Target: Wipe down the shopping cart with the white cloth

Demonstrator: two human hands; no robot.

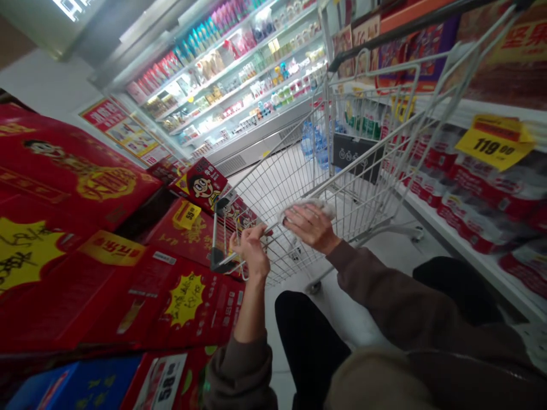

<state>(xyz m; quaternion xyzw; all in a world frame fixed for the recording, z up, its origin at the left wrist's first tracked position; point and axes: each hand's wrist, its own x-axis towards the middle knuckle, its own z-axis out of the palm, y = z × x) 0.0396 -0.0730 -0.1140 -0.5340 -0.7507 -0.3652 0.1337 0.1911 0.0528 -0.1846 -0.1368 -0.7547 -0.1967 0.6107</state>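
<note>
Your left hand [253,250] is at the near left end of the cart [337,179], its fingers curled in and pinching the top rail there. Your right hand [310,226] lies over a pale cloth [327,208], fingers close together and bent across it, pressing it to the same rail just right of your left hand. Your right thumb is hidden, so you cannot tell how tightly it grips. The cloth bulges out past the far and right sides of that hand.

The cart stands ahead of you, stretching away to the far right, with a dark panel [358,156] on its wire side and its handle [387,35] at the far right. Its wheels rest on the pale floor [282,373], near your black trousers [310,341].

To the left, red boxes [60,222] are piled up beside the cart's near end, with yellow star labels among them and a blue box [85,378] nearest you. On the right, packs of bottles [478,188] fill a shelf under a yellow price tag [494,142] reading 119. At the far side, a lit cooler [231,85] holds rows of colourful goods.
</note>
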